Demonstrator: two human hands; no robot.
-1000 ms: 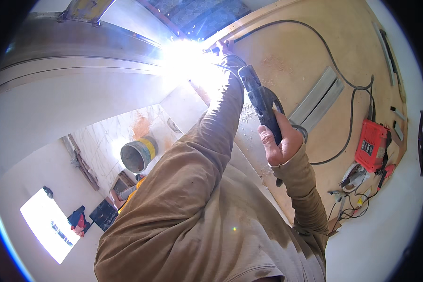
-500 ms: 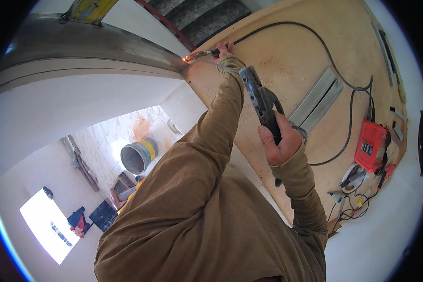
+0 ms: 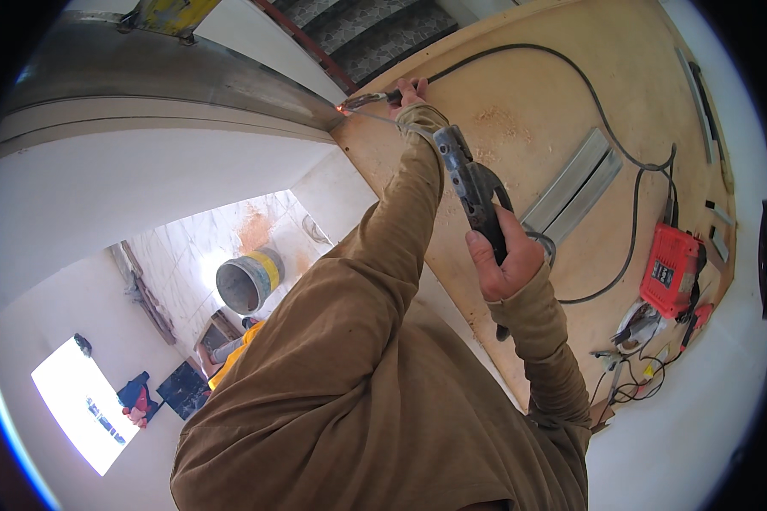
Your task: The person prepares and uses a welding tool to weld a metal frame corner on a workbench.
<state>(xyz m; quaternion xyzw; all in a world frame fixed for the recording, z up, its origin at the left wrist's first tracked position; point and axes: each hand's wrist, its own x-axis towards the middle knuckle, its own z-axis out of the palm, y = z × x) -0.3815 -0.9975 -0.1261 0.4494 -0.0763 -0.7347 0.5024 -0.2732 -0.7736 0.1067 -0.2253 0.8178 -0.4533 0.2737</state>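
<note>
My right hand (image 3: 511, 262) is closed around the black handle of a welding electrode holder (image 3: 469, 187). From its head a thin electrode rod (image 3: 385, 117) runs up and left, over my left wrist, toward a small orange glow (image 3: 343, 108) at the end of a grey metal beam (image 3: 187, 81). My left hand (image 3: 411, 91) grips the dark handle of what looks like a welding ground clamp (image 3: 368, 100), whose jaws reach the beam's end by the glow. A black cable (image 3: 520, 45) leads away from that handle. My left palm is hidden.
On the wooden board (image 3: 520, 94) lie two metal channels (image 3: 575, 187), wood shavings (image 3: 503, 123) and a red welding machine (image 3: 671, 271) with tangled cables. Dark stairs (image 3: 362, 34) rise behind. Down on the left floor stands a bucket (image 3: 240, 285); a partly hidden person in yellow (image 3: 237, 353) is near it.
The bright sparks at the beam's end have faded to a small orange glow. The whole view has shifted slightly; both hands keep their holds.
</note>
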